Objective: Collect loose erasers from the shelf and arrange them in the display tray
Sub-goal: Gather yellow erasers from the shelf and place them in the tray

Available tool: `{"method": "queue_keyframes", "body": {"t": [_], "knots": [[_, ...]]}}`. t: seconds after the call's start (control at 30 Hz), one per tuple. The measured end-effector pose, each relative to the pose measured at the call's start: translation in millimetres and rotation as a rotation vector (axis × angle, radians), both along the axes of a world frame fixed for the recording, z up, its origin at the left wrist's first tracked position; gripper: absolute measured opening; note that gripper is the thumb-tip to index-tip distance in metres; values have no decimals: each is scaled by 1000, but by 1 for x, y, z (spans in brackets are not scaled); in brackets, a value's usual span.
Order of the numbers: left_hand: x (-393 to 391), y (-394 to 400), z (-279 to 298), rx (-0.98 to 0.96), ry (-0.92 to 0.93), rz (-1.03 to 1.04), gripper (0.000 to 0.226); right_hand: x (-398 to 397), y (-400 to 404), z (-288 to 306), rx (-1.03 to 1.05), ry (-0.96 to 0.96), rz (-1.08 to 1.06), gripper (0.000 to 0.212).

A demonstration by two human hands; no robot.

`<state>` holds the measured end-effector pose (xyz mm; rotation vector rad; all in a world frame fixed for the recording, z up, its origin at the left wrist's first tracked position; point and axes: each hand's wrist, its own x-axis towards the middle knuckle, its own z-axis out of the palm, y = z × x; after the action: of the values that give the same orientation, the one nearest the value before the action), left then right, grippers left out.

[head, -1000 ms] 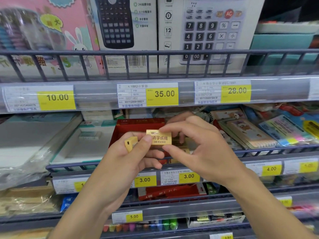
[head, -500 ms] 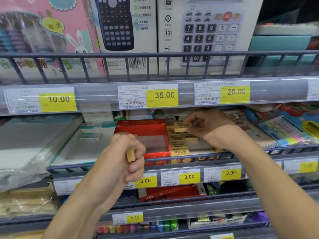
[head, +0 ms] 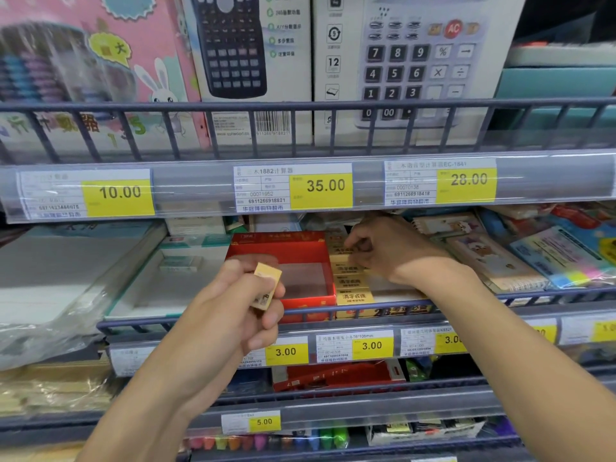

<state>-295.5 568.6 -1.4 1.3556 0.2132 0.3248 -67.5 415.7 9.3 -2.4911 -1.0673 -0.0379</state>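
Our left hand (head: 233,305) pinched one eraser (head: 267,285); the right hand (head: 390,250), fingers curled, fussed with erasers at three o'clock of the red tray (head: 283,255), where crowding risked toppling that row (head: 350,278)

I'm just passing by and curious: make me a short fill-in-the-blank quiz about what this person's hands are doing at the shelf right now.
1. The left hand holds one yellow ____ in front of the shelf.
2. The right hand reaches to the row of erasers in the ____ tray.
3. The price tag directly above the tray reads ____.

Missing words: eraser; red; 35.00
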Motion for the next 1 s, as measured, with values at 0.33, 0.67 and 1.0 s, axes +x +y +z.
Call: {"method": "queue_keyframes", "body": {"t": [0.33, 0.67, 1.0], "knots": [[0, -2, 1, 156, -60, -10, 37, -57, -24, 14, 456, 278, 347, 27], [1, -12, 4, 153, -85, -79, 38, -87, -30, 19, 633, 358, 572, 15], [2, -15, 3, 200, -98, 56, 27, -91, -35, 12, 705, 605, 354, 21]]}}
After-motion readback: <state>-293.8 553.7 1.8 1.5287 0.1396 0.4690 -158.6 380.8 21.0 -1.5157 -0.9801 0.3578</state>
